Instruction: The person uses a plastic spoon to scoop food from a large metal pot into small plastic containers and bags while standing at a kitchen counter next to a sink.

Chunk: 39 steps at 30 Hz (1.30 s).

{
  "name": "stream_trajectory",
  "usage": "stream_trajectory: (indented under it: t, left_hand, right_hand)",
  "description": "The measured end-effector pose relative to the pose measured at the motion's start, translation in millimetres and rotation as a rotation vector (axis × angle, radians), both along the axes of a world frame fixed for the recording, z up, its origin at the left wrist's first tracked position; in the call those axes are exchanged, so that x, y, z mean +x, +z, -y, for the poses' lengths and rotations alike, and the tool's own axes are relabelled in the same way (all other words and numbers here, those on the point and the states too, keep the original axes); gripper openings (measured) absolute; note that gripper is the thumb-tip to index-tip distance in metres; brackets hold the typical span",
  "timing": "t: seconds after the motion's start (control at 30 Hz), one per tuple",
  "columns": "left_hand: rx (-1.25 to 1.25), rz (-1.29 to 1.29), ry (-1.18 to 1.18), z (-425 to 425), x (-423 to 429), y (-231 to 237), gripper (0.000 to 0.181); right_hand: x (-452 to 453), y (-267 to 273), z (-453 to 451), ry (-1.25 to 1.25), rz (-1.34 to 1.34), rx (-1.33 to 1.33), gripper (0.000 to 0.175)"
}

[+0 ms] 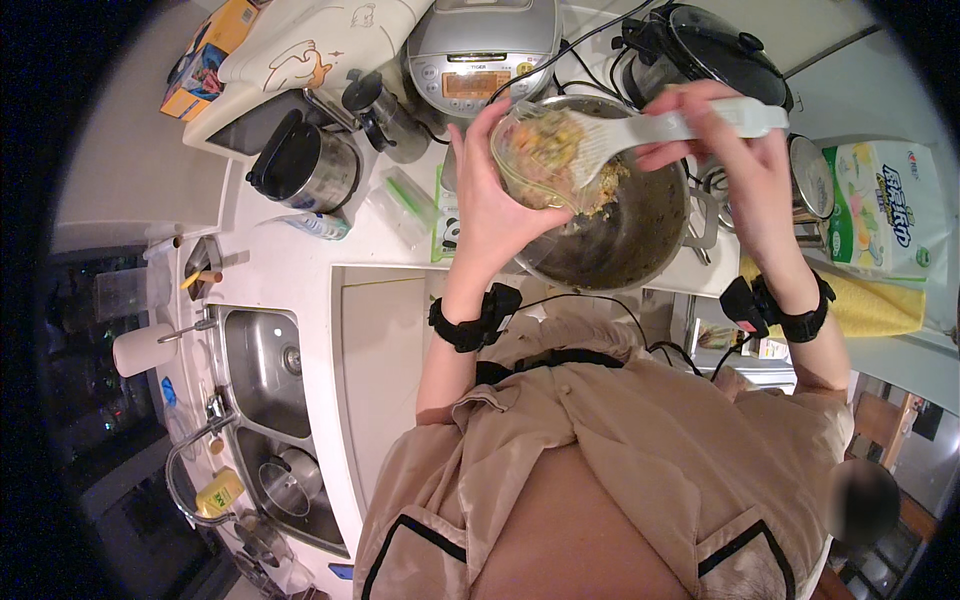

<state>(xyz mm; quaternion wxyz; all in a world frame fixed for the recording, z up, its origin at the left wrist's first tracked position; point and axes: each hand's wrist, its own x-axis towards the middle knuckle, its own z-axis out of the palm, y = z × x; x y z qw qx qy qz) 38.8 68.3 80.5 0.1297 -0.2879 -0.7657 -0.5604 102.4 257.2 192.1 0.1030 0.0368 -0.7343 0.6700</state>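
My left hand [491, 199] holds a clear zip-top plastic bag [501, 161] by its spread mouth. Food with yellow, orange and green bits, apparently mixed rice [551, 142], fills part of the bag. In my right hand [724, 139] is the handle of a white rice paddle [645, 132]; its blade reaches to the food at the bag's mouth. Both hands are over a large stainless-steel pot [645, 232]. More of the food [606, 187] lies inside the pot, near its left side, partly hidden by the bag and paddle.
Behind the pot stands a Tiger rice cooker [480, 64]. Left of it are a French press [384, 120] and a steel container with a black lid [307, 165]. Another zip bag [403, 206] lies on the counter. A lidded black pan [724, 52] and yellow cloth [877, 304] are to the right.
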Motion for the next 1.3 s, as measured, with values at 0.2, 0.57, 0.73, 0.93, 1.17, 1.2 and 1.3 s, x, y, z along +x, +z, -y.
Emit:
stream_trajectory:
  t: [0.2, 0.57, 0.73, 0.93, 1.17, 1.2, 1.3]
  left_hand:
    - [0.203, 0.119, -0.023, 12.4, -9.1, -15.4, 0.094]
    - [0.392, 0.158, -0.131, 41.9, -40.4, -23.3, 0.074]
    - [0.423, 0.115, -0.163, 41.5, -44.8, -21.0, 0.075]
    - [0.355, 0.057, -0.176, 40.6, -43.6, -10.5, 0.074]
    - [0.324, 0.054, -0.126, 49.4, -50.7, -14.0, 0.08]
    - [0.322, 0.048, -0.122, 50.1, -51.2, -15.2, 0.08]
    - [0.319, 0.038, -0.114, 52.5, -51.8, -18.3, 0.081]
  right_hand:
    - [-6.7, 22.9, 42.1, 0.184, 0.048, 0.396, 0.022]
    - [-22.6, 47.1, 36.1, -0.013, -0.288, 0.352, 0.013]
    - [-42.1, -45.9, -18.6, 0.152, 0.006, 0.668, 0.017]
    - [-60.7, -136.8, -28.0, 0.3, 0.19, 1.068, 0.016]
    - [-55.5, -157.7, -25.3, 0.391, 0.283, 1.095, 0.017]
    - [-53.7, -160.9, -28.4, 0.388, 0.334, 1.043, 0.018]
    - [-43.4, -162.0, -28.7, 0.379, 0.483, 0.677, 0.021]
